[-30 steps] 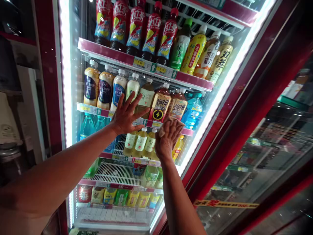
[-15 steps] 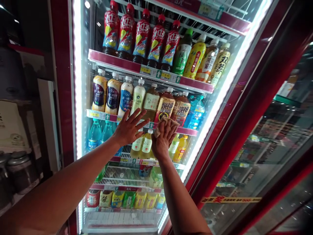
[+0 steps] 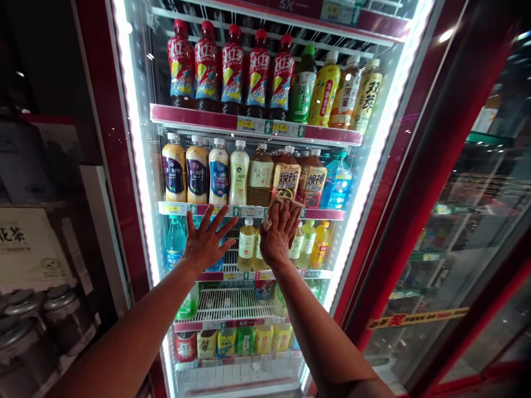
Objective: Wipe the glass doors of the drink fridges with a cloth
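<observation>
My left hand (image 3: 205,240) is open, fingers spread, palm flat against the glass door (image 3: 249,309) of a drinks fridge. My right hand (image 3: 280,229) presses a crumpled beige cloth (image 3: 284,205) onto the same glass, just right of the left hand, fingers curled over it. Behind the glass at hand height runs a shelf edge (image 3: 323,214) with price tags. Bottles with yellow and brown labels (image 3: 286,178) stand just above the cloth.
Red-capped dark bottles (image 3: 232,69) fill the top shelf. Yellow-green bottles (image 3: 246,245) sit behind my hands and small cartons (image 3: 236,340) line the bottom. A red door frame (image 3: 418,182) rises on the right beside another glass door (image 3: 477,232). Metal tins (image 3: 45,312) stand at left.
Both hands have slid down the glass from the second shelf's bottles to just below that shelf's edge, the cloth moving with the right hand. The view has shifted too.
</observation>
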### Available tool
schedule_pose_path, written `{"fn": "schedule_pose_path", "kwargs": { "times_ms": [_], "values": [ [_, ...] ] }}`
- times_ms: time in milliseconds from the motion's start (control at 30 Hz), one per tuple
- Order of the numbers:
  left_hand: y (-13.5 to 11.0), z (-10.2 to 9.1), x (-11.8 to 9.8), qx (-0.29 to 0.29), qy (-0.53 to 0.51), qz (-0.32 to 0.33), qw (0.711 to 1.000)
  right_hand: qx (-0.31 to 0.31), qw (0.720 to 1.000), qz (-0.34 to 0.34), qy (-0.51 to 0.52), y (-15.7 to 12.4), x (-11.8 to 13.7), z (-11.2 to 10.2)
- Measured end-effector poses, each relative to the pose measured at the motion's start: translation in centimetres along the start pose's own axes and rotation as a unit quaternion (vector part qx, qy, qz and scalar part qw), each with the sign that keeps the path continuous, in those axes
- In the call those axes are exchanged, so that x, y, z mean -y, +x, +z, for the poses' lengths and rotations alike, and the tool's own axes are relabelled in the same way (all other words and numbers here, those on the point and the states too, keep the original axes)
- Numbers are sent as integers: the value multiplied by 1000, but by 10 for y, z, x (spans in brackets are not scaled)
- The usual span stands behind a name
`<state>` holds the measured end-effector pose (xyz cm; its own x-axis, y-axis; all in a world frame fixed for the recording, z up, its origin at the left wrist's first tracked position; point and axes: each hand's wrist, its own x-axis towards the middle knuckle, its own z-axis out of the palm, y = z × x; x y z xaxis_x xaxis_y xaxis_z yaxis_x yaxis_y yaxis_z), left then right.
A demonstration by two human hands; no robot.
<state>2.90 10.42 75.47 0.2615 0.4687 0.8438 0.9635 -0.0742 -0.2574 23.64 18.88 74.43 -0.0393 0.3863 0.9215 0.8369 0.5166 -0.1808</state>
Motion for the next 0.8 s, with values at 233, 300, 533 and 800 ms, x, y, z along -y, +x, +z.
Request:
{"fn": "schedule_pose_path", "kwargs": {
  "times_ms": [233,300,533,800],
  "values": [
    [-25,-7,26,1,13,-51,999,39,995,-76,-55,0,-4,-8],
    [-34,-12,37,-6,26,-70,997,16,998,-35,-47,6,6,-5],
    [-60,-26,70,19,24,-123,992,83,987,-134,-13,-6,40,-1],
    [-71,-29,77,5,-5,-114,993,45,998,0,36,11,65,-2]
  ]
}}
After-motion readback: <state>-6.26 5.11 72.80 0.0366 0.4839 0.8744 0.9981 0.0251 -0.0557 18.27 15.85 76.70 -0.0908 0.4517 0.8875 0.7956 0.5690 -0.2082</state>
